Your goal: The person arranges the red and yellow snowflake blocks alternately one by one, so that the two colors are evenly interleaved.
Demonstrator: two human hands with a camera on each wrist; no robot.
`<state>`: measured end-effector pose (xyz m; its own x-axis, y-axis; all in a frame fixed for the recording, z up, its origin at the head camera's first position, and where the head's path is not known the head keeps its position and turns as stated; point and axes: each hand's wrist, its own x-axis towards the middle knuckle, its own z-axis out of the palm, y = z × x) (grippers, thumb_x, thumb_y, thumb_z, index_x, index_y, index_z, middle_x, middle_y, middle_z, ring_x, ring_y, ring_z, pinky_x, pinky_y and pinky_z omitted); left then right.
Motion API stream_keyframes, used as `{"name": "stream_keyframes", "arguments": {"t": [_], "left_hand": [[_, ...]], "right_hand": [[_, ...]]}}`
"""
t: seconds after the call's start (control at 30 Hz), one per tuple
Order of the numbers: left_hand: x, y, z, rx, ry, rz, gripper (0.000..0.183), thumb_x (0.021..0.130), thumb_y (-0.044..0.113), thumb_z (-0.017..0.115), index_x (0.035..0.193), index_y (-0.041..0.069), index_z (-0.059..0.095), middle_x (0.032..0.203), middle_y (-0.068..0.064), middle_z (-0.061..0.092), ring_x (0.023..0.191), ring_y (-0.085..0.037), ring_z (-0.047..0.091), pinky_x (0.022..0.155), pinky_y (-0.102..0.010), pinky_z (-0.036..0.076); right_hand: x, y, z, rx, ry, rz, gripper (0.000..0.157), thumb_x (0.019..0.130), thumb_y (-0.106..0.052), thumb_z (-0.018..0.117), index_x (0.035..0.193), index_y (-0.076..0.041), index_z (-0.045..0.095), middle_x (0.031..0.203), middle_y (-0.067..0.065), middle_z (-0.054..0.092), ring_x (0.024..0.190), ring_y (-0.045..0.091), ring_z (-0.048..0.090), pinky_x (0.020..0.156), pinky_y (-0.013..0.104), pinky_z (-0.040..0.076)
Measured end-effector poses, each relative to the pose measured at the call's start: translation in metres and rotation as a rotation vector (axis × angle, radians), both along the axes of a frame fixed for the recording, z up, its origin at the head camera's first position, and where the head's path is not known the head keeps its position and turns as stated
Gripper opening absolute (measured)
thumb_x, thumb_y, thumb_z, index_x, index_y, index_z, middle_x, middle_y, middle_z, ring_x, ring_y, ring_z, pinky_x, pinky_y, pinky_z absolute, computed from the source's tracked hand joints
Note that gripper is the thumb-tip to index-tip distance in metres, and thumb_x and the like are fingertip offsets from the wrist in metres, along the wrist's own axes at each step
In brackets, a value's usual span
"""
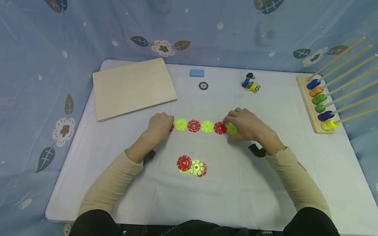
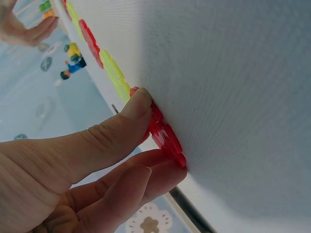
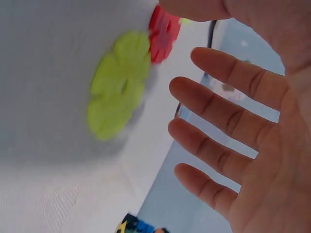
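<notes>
A row of red and yellow-green notched plastic discs, snowflake-like, runs across the middle of the white table. At its left end my left hand point(image 1: 159, 127) pinches a red disc point(image 2: 166, 138) between thumb and fingers, low against the cloth. Over the right end is my right hand point(image 1: 246, 125), its fingers spread and extended beside a yellow-green disc point(image 3: 121, 85). The right wrist view shows a gap between those fingers and that disc. Next to it lies a red disc point(image 1: 220, 127). Nearer my body is a small overlapping pile of red and yellow-green discs point(image 1: 184, 163).
At the back left lies a pale wooden board point(image 1: 134, 88). Further back are a blue block point(image 1: 197, 73), a dark round token point(image 1: 203, 86) and a toy figure with a yellow vehicle point(image 1: 250, 82). A wooden peg rack point(image 1: 313, 108) with colored beads stands at the right edge.
</notes>
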<state>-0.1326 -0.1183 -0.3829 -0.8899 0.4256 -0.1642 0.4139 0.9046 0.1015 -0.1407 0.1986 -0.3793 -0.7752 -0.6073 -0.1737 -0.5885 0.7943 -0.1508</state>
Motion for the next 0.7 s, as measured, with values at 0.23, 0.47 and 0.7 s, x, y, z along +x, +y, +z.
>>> {"name": "stream_keyframes", "arguments": {"t": [0.23, 0.47, 0.7], "left_hand": [[0.0, -0.001, 0.002, 0.005, -0.012, 0.013, 0.005, 0.083, -0.004, 0.066, 0.087, -0.001, 0.068, 0.072, -0.013, 0.066, 0.061, -0.018, 0.048, 0.052, -0.03, 0.046], [0.0, -0.001, 0.001, 0.012, -0.006, -0.001, 0.007, 0.082, -0.001, 0.068, 0.089, -0.002, 0.068, 0.073, -0.014, 0.067, 0.06, -0.018, 0.048, 0.052, -0.03, 0.047], [0.0, -0.001, 0.001, 0.012, -0.003, -0.003, 0.007, 0.082, -0.001, 0.068, 0.089, -0.002, 0.068, 0.074, -0.015, 0.068, 0.061, -0.018, 0.048, 0.052, -0.031, 0.047]], "right_hand": [[0.013, -0.021, -0.002, -0.025, 0.064, 0.144, 0.048, 0.069, -0.033, 0.082, 0.11, -0.013, 0.066, 0.111, 0.006, 0.065, 0.112, 0.027, 0.053, 0.099, 0.047, 0.043], [0.028, -0.044, -0.007, -0.021, 0.032, 0.242, 0.046, 0.071, -0.035, 0.08, 0.111, -0.019, 0.066, 0.115, 0.004, 0.064, 0.116, 0.025, 0.053, 0.104, 0.045, 0.04], [0.042, -0.066, -0.011, -0.002, 0.002, 0.322, 0.049, 0.074, -0.042, 0.077, 0.116, -0.021, 0.065, 0.117, 0.002, 0.065, 0.116, 0.026, 0.056, 0.105, 0.046, 0.041]]}}
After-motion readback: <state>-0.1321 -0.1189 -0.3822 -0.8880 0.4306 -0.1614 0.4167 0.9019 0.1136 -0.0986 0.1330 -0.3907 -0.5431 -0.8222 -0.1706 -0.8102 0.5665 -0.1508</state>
